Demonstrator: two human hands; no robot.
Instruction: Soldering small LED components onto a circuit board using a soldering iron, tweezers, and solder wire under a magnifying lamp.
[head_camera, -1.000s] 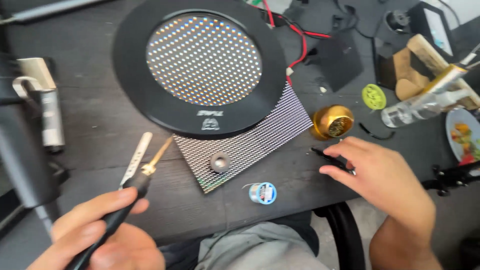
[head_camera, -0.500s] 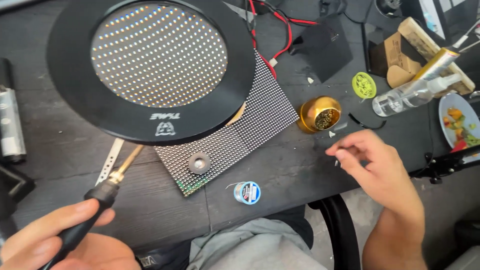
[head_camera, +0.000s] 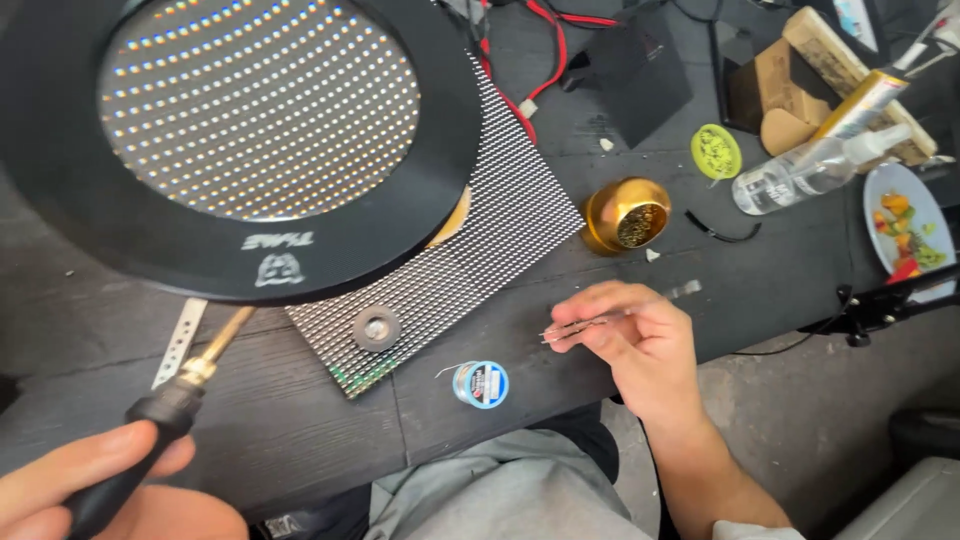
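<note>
Lower left of the frame, the left hand (head_camera: 95, 490) is wrapped tight around the black handle of a soldering iron (head_camera: 175, 395), its brass-coloured shaft angled up and right, tip slipping under the rim of the big round magnifier lamp (head_camera: 250, 140). That lamp fills the upper left: matte black ring, glassy lens showing rows of tiny bright dots. Beneath it lies the LED matrix panel (head_camera: 480, 250), a flat grid of fine white pixels, one corner showing green board edge. A dull grey ring magnet (head_camera: 377, 327) sits on the panel's lower part. A thin perforated metal strip (head_camera: 178, 342) lies just beside the iron.

Centre bottom, a small spool of solder (head_camera: 481, 384), blue-rimmed, with a wire end curling out. Right of it, the right hand (head_camera: 635, 345) pinches slim steel tweezers (head_camera: 600, 318), tips pointing left toward the panel. By my read this is the set-up for a solder touch: iron poised, tweezers ready; next calls for steady tips under the lens. Further right, a shiny gold tip-cleaner pot (head_camera: 627, 214) with brass wool, a clear plastic bottle (head_camera: 810, 170).
</note>
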